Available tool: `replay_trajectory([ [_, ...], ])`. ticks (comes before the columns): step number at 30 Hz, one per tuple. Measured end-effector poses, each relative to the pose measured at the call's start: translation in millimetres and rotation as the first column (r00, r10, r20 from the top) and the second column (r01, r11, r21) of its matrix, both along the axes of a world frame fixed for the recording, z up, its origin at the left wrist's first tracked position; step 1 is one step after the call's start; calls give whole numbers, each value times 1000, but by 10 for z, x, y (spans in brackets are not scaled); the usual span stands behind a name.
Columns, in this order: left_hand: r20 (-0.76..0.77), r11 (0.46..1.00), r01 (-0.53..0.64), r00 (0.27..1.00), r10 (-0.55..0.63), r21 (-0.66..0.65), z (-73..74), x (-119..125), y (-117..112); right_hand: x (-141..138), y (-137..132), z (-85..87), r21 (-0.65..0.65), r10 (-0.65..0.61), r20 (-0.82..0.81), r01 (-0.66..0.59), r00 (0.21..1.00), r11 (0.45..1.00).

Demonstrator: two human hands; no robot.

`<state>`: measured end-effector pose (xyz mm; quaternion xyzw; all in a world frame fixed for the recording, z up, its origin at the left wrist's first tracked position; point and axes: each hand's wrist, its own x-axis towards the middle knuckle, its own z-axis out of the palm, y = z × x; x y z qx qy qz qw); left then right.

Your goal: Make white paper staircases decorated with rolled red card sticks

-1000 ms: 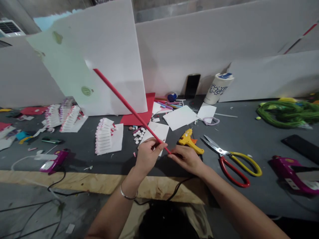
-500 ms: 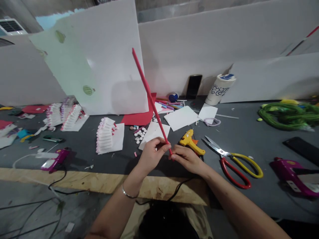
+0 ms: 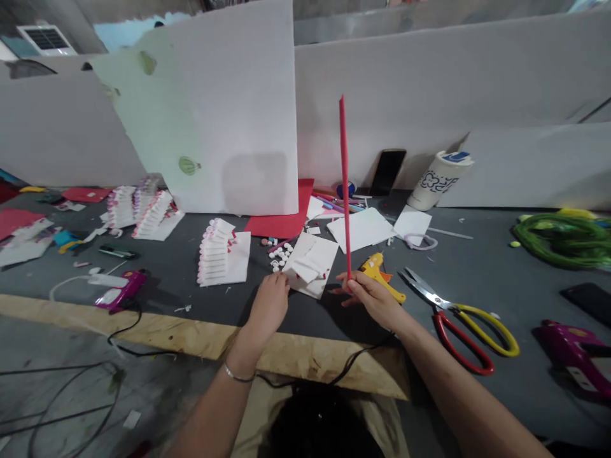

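My right hand (image 3: 373,299) pinches the lower end of a long thin red stick (image 3: 344,184) and holds it upright above the dark table. My left hand (image 3: 270,305) has its fingers closed on a small folded white paper piece (image 3: 305,270) that lies on a white sheet (image 3: 317,262). A yellow glue gun (image 3: 380,275) lies just right of my right hand. Small white round pieces (image 3: 279,256) are scattered beside the sheet.
Red-and-yellow scissors (image 3: 461,315) lie to the right, a magenta glue gun (image 3: 570,353) at the far right and another (image 3: 119,294) at the left. White boards (image 3: 229,121) stand behind, with a phone (image 3: 386,172), a cup (image 3: 439,180), green cord (image 3: 563,232) and stacks of paper pieces (image 3: 217,257).
The red stick swung from leaning left to upright. My left hand let go of it and moved down to the white paper piece. The camera view shifted slightly.
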<state>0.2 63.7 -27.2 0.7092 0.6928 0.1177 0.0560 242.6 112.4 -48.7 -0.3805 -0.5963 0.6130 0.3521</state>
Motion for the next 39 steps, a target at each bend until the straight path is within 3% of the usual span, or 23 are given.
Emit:
replay_trajectory([
  [5, -62, 998, 53, 997, -54, -15, 38, 131, -139, -22, 6, -71, -51, -37, 40, 39, 999, 998],
  [15, 206, 975, 222, 953, -221, 19, -137, 425, -429, 125, 89, -97, -104, -248, 75, 255, 966, 961],
  [22, 202, 956, 291, 935, -291, 30, -178, 610, -470, 156, 107, -89, -126, -372, 59, 376, 926, 918],
  [39, 82, 973, 228, 970, -231, 38, -200, 227, -211, 7, -164, -160, -94, -304, 17, 304, 952, 948],
])
